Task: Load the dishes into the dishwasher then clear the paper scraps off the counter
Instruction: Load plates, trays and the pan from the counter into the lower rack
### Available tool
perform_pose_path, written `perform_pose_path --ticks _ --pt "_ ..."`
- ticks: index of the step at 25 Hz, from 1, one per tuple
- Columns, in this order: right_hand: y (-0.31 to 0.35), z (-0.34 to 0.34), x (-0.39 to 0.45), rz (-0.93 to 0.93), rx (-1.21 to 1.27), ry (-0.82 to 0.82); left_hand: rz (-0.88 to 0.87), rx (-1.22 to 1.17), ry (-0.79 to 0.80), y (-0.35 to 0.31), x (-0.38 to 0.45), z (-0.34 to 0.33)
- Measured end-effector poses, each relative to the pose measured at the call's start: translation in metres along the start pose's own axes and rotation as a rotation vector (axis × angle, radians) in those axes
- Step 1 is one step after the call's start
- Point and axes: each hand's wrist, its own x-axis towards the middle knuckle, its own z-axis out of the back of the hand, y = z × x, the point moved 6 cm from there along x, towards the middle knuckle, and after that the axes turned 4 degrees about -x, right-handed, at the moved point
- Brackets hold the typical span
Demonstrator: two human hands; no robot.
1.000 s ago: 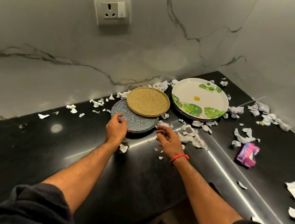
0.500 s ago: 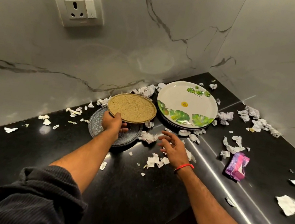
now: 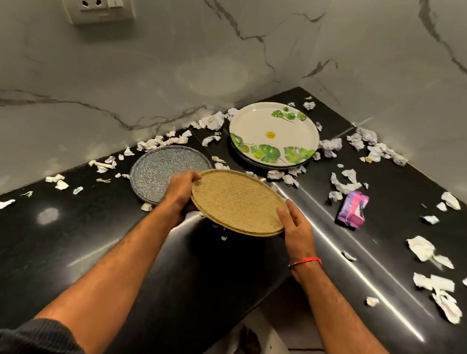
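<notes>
I hold the tan plate (image 3: 237, 201) level above the surface (image 3: 20, 252), just in front of the grey plate (image 3: 164, 167): left hand (image 3: 179, 193) grips its rim, right hand (image 3: 294, 227) steadies the opposite edge. Keep it flat while carrying.

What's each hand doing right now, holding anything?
Left hand: grips the near-left rim of the tan plate, lifted off the counter.
Right hand: fingers curled against the plate's right rim, steadying it.
</notes>
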Motion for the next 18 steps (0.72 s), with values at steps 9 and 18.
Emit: perform_pose_path --ticks 9,18 --pt "-0.035 0.153 -0.174 0.018 0.116 -0.559 -0.046 0.269 0.477 0.066 -0.096 -0.158" --pt "-0.095 0.285 -0.386 -0.004 0.223 -1.153 -0.136 0.509 0.942 0.176 -0.279 -0.314"
